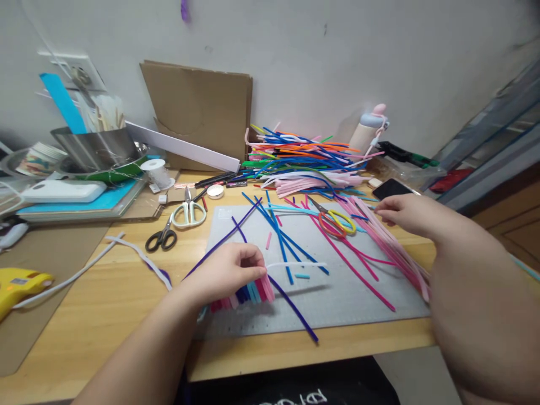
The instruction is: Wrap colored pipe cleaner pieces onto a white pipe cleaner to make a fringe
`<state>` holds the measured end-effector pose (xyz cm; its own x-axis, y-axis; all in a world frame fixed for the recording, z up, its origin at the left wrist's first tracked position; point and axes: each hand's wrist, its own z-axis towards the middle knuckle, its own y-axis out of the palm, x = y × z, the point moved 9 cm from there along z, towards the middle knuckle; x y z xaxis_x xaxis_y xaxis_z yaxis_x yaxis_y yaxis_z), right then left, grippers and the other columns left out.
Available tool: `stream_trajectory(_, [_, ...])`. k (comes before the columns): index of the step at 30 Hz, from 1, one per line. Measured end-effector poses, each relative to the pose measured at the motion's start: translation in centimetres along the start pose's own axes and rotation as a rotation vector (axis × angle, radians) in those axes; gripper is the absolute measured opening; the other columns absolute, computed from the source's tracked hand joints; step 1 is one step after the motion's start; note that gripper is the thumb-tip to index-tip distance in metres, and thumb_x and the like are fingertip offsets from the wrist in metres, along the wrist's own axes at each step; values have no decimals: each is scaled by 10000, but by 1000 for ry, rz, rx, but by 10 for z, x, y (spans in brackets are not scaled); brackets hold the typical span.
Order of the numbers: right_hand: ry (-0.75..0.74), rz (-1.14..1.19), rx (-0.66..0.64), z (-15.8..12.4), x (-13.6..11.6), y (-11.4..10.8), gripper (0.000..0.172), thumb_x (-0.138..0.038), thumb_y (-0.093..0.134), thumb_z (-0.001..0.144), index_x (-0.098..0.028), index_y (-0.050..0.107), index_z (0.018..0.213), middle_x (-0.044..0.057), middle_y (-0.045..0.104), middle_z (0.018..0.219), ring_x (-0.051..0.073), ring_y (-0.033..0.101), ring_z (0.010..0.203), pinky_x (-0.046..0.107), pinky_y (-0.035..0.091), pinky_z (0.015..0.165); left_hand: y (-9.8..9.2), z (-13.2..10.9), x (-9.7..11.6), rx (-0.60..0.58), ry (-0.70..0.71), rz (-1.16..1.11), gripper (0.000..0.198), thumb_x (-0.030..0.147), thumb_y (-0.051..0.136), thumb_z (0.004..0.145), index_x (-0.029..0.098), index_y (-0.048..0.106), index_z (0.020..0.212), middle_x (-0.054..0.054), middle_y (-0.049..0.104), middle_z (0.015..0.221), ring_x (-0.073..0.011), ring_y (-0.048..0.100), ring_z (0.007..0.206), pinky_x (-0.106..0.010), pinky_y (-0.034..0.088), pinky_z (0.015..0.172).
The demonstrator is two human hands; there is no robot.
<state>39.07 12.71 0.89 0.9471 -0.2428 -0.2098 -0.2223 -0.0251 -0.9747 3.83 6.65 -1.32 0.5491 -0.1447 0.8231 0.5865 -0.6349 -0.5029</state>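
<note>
My left hand (236,270) is closed in a pinch on a strip of pipe cleaners above the grey cutting mat (350,304). Short folded pink, red, light blue and dark blue pieces (253,292) hang below the fingers, and a white pipe cleaner (297,264) sticks out to the right. My right hand (407,212) is at the mat's far right, beside a bundle of long pink pipe cleaners (392,247). Its fingers are bent together; what they hold, if anything, cannot be made out. Blue pipe cleaners (287,239) and dark pink pipe cleaners (352,270) lie loose on the mat.
Scissors with red and yellow handles (337,222) rest on the mat. White-handled scissors (188,214) and black scissors (162,239) lie left. A yellow glue gun (23,284) is far left. Behind are a pipe-cleaner pile (307,160), cardboard (202,112), a bottle (367,132) and a phone (390,189).
</note>
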Motion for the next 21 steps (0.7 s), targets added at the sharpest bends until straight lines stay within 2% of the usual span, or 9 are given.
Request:
stream_trajectory(3, [42, -37, -48, 17, 20, 17, 59, -221, 624, 627, -163, 633, 632, 64, 614, 613, 158, 508, 539, 276, 331, 541, -1, -1, 1, 6, 7, 8, 151, 301, 505, 746, 170, 579, 739, 4, 564, 683, -122, 498, 630, -234, 390, 597])
stream_trajectory(9, [124, -46, -12, 28, 40, 37, 166, -239, 638, 598, -177, 531, 488, 90, 552, 546, 157, 448, 495, 306, 320, 526, -4, 0, -1, 50, -1, -43, 155, 307, 511, 748, 166, 576, 749, -3, 570, 693, -121, 505, 630, -234, 394, 598])
stream_trajectory(16, [102, 82, -39, 34, 42, 56, 252, -269, 604, 631, -183, 501, 418, 61, 511, 459, 140, 434, 424, 288, 289, 458, -3, -1, 2, 50, 12, -62, 153, 300, 518, 747, 159, 578, 744, -4, 567, 681, -117, 506, 617, -228, 394, 582])
stream_trajectory(21, [41, 232, 50, 34, 41, 50, 251, -253, 623, 620, -179, 497, 416, 15, 441, 356, 114, 372, 333, 276, 238, 395, -3, -2, 2, 45, 2, -58, 166, 312, 523, 742, 157, 582, 745, -3, 567, 674, -117, 507, 608, -228, 396, 576])
